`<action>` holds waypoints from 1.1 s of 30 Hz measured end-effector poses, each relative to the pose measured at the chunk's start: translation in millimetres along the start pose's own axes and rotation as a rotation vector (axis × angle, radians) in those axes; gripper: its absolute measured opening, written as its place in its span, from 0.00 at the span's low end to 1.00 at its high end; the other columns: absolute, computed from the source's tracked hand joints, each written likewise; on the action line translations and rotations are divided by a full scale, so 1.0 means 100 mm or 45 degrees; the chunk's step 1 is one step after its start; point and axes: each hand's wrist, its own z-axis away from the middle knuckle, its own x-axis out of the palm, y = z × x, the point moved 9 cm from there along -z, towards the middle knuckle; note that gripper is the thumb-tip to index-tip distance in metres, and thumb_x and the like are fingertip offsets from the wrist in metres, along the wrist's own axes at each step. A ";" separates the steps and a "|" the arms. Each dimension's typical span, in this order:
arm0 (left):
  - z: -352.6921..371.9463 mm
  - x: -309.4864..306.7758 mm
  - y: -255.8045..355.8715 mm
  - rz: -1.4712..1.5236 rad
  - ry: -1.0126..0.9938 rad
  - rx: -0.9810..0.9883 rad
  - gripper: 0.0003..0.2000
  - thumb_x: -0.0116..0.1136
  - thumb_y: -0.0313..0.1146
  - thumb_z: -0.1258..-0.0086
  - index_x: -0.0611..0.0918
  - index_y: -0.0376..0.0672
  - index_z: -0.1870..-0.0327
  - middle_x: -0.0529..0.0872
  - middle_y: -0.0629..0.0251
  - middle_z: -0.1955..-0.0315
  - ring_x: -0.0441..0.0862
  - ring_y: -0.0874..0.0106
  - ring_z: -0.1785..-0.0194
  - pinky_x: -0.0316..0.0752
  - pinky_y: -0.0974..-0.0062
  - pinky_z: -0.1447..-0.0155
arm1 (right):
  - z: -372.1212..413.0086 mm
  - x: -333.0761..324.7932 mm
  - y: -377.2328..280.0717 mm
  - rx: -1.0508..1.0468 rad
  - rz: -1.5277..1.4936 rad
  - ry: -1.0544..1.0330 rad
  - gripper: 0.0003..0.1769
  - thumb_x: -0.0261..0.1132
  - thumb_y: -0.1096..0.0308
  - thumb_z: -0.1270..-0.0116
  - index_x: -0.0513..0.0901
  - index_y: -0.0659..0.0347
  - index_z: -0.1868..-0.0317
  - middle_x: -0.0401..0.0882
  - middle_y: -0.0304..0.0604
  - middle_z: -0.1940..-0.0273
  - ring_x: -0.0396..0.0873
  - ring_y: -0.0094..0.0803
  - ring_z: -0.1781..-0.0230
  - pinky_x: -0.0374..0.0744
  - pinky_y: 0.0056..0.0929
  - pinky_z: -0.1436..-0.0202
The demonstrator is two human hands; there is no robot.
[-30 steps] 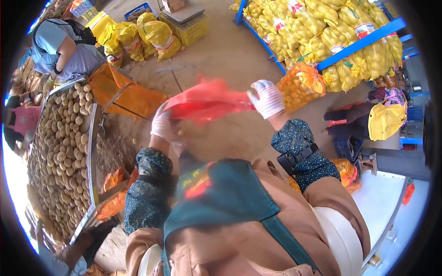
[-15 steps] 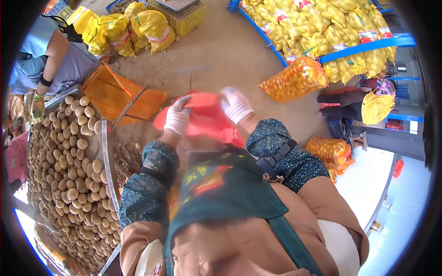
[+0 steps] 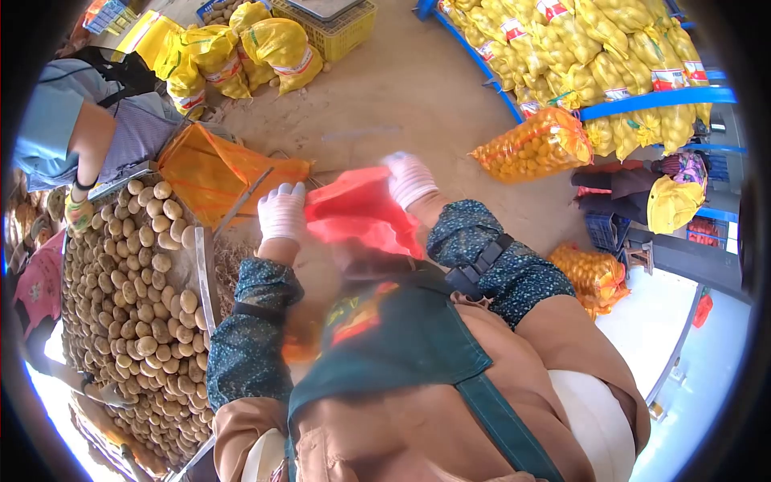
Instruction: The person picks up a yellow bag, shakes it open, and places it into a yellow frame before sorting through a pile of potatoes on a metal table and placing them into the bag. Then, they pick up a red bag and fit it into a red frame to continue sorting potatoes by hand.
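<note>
A red mesh bag (image 3: pixel 361 210) hangs loosely in front of my apron, its lower part blurred. My right hand (image 3: pixel 411 178), in a white striped glove, grips the bag's upper right edge with curled fingers. My left hand (image 3: pixel 281 213), gloved alike, is just beyond the bag's left edge, fingers pointing up and not wrapped round it. Left of my arm, many potatoes (image 3: pixel 144 305) cover a sorting table with a metal rim (image 3: pixel 207 277). An orange mesh bag (image 3: pixel 217 173) hangs at the table's far end.
Filled yellow sacks (image 3: pixel 285 52) and a yellow crate (image 3: pixel 345 34) stand at the back. A blue-framed rack (image 3: pixel 658 103) holds bagged potatoes at right. Filled orange bags (image 3: pixel 534 149) lie near it. Co-workers are at the table's left and beyond the right bags.
My left hand has moved left, off the red bag. My right hand still holds the bag, whose left end has drawn in. A co-worker's hand now shows over the potatoes at lower left.
</note>
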 end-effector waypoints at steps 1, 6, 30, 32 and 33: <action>0.00 0.09 -0.05 -0.075 -0.023 -0.006 0.09 0.57 0.32 0.36 0.82 0.49 0.55 0.83 0.59 0.61 0.83 0.60 0.54 0.75 0.60 0.49 | -0.05 -0.05 0.04 0.021 -0.117 0.010 0.15 0.62 0.72 0.38 0.83 0.60 0.51 0.83 0.54 0.54 0.81 0.52 0.52 0.80 0.42 0.46; 0.05 0.58 -0.42 0.214 -0.007 -0.204 0.16 0.59 0.25 0.41 0.84 0.50 0.51 0.84 0.60 0.62 0.83 0.56 0.54 0.78 0.64 0.51 | -0.07 0.14 0.35 0.111 -0.269 -0.214 0.16 0.64 0.70 0.37 0.82 0.60 0.49 0.83 0.55 0.51 0.81 0.52 0.49 0.80 0.42 0.46; -1.35 1.29 -0.34 0.182 -0.423 0.079 0.11 0.52 0.34 0.30 0.79 0.46 0.50 0.83 0.52 0.54 0.83 0.51 0.51 0.79 0.54 0.50 | -0.64 1.39 2.13 0.988 -0.677 -0.370 0.19 0.63 0.64 0.30 0.82 0.54 0.40 0.86 0.51 0.54 0.84 0.41 0.55 0.80 0.35 0.49; -1.42 1.34 -0.39 0.198 -0.384 0.069 0.11 0.52 0.34 0.31 0.79 0.46 0.49 0.83 0.52 0.54 0.83 0.51 0.50 0.79 0.54 0.49 | -0.61 1.52 2.22 1.154 -0.822 -0.368 0.17 0.64 0.64 0.30 0.83 0.55 0.43 0.87 0.49 0.55 0.84 0.39 0.57 0.80 0.35 0.51; -1.46 1.36 -0.42 0.208 -0.382 0.044 0.12 0.52 0.34 0.31 0.79 0.46 0.49 0.83 0.52 0.54 0.83 0.51 0.50 0.79 0.54 0.49 | -0.57 1.57 2.21 1.282 -0.943 -0.319 0.16 0.64 0.64 0.30 0.83 0.56 0.44 0.87 0.47 0.56 0.84 0.38 0.58 0.80 0.35 0.51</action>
